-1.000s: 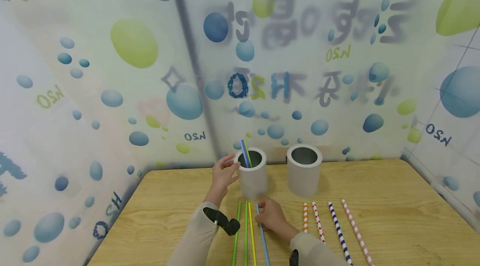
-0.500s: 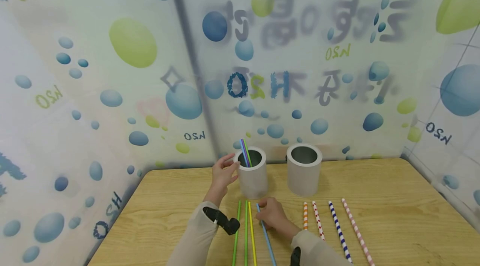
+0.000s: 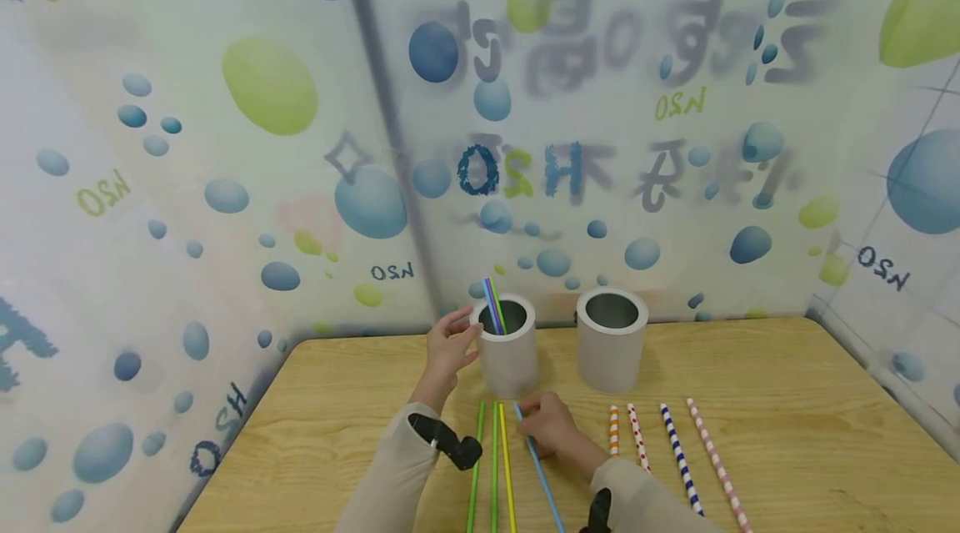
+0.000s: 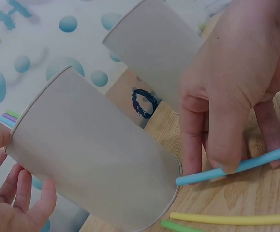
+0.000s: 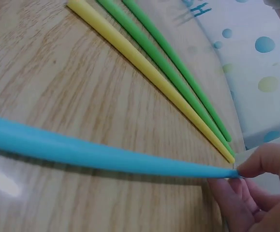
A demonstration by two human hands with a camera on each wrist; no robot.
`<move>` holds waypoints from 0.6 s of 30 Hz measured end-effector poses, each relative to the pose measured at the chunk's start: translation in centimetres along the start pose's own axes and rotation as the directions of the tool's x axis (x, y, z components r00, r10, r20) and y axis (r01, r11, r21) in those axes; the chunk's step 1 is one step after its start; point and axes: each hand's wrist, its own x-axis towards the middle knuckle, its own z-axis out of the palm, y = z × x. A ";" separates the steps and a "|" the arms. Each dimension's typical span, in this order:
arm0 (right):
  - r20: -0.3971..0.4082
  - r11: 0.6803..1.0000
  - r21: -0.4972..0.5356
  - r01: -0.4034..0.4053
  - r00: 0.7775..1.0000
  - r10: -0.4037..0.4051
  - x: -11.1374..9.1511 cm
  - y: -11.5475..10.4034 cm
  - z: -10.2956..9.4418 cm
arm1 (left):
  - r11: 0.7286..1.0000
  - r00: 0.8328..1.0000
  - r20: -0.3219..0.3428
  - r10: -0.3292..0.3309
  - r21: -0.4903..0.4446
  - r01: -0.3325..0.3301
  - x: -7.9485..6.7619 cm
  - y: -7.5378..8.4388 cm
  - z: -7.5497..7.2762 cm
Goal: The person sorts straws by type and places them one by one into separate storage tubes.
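Between thumb and fingers, my right hand [image 3: 551, 423] pinches the far end of a plain light-blue straw [image 3: 542, 475]. In the right wrist view the blue straw [image 5: 106, 157] runs back slantwise over the wooden table. My left hand [image 3: 448, 349] rests its loosely bent fingers against the left side of a pale grey cup [image 3: 508, 370], near the rim. Several plain straws [image 3: 493, 308], blue, purple and green, lean in that cup. Left of the held straw, a yellow straw [image 3: 507, 466] and two green straws [image 3: 494, 466] lie on the table.
A second pale grey cup [image 3: 611, 358] stands to the right, with no straws showing in it. Several patterned straws [image 3: 678, 454], striped or dotted, lie on the right of the table [image 3: 817, 433]. A wall [image 3: 637, 266] printed with bubbles rises behind.
The near end of the blue straw has swung to the right, so it lies more slanted. My right hand has shifted slightly; the left hand holds its place at the cup.
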 end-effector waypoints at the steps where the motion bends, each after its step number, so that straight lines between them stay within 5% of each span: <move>1: -0.005 1.000 0.002 0.008 1.000 -0.008 0.1 0.0 0.0 | 1.000 1.000 0.001 0.000 -0.001 0.000 0.0 0.0 0.0; 18: -0.111 0.991 0.108 0.083 0.991 -0.071 0.5 -1.9 -1.5 | 1.000 1.000 -0.003 -0.006 -0.010 0.006 0.2 -0.4 0.0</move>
